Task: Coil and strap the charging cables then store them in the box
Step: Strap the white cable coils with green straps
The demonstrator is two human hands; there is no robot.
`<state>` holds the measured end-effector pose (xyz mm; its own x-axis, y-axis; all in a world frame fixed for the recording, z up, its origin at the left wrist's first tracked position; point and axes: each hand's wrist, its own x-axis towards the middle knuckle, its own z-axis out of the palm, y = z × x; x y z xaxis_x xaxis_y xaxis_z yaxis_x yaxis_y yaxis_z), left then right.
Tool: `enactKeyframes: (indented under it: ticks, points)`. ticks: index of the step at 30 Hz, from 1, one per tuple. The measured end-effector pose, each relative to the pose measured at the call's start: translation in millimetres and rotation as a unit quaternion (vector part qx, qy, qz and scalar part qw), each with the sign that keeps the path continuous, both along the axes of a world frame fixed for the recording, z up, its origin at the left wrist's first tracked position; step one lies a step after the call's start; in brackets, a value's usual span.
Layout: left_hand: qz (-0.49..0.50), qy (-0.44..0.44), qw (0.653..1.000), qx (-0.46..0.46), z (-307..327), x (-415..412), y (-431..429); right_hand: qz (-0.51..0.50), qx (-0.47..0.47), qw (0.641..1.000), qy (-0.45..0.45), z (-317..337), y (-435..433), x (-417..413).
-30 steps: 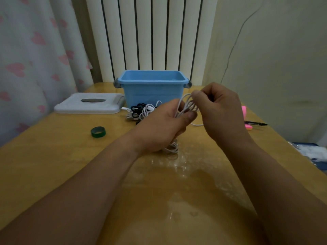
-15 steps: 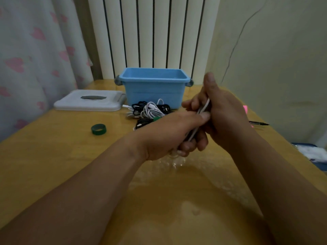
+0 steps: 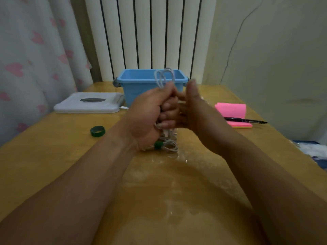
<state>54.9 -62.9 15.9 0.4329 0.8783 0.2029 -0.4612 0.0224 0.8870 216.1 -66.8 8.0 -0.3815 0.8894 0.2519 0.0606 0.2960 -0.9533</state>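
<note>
My left hand (image 3: 150, 110) grips a bundle of white charging cable (image 3: 163, 77) upright above the table, and its loops stick out over my fist. My right hand (image 3: 193, 106) presses against it from the right with the thumb up, its fingers on a strand of the same cable; motion blur hides the exact hold. Under my hands a coiled white cable with a green strap (image 3: 158, 145) lies on the table. The blue box (image 3: 139, 85) stands open behind my hands. The cable pile in front of it is hidden, apart from one white plug (image 3: 124, 107).
A roll of green strap tape (image 3: 97, 131) lies on the wooden table (image 3: 53, 156) to the left. A white lid (image 3: 88, 103) sits left of the box. Pink sticky notes (image 3: 231, 110) and a black pen (image 3: 246, 120) lie to the right. A radiator stands behind.
Both hands have risen and turned the cable bundle upright, so its loops now show above my left fist. My view moved closer, and my hands now cover the cable pile.
</note>
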Motion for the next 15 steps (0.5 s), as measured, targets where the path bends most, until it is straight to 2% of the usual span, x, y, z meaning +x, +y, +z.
enactKeyframes:
  ticks: [3,6,9,10,12,13,15]
  points:
    - [0.039,-0.065,0.997,-0.014,5.0,-12.9,8.7,0.040,0.018,0.992,-0.122,-6.7,-1.3,-0.9]
    - [0.073,-0.107,0.991,-0.023,12.1,-30.4,15.8,0.010,0.087,0.976,-0.201,-2.4,-4.3,4.3]
    - [0.098,-0.129,0.986,-0.040,20.6,-54.4,21.8,-0.063,0.158,0.928,-0.331,-9.0,4.3,12.2]
    - [0.110,-0.103,0.988,-0.044,21.7,-59.6,22.2,-0.091,0.171,0.918,-0.346,-12.2,8.0,14.5]
    - [0.147,0.042,0.988,-0.029,18.9,-57.3,18.2,-0.140,0.194,0.913,-0.330,-14.7,13.1,18.1]
    - [0.168,0.149,0.974,-0.005,15.0,-49.9,14.4,-0.159,0.211,0.912,-0.315,-13.7,13.6,19.1]
    - [0.181,0.334,0.924,0.049,7.5,-29.2,5.9,-0.207,0.277,0.886,-0.308,-10.1,13.7,23.2]
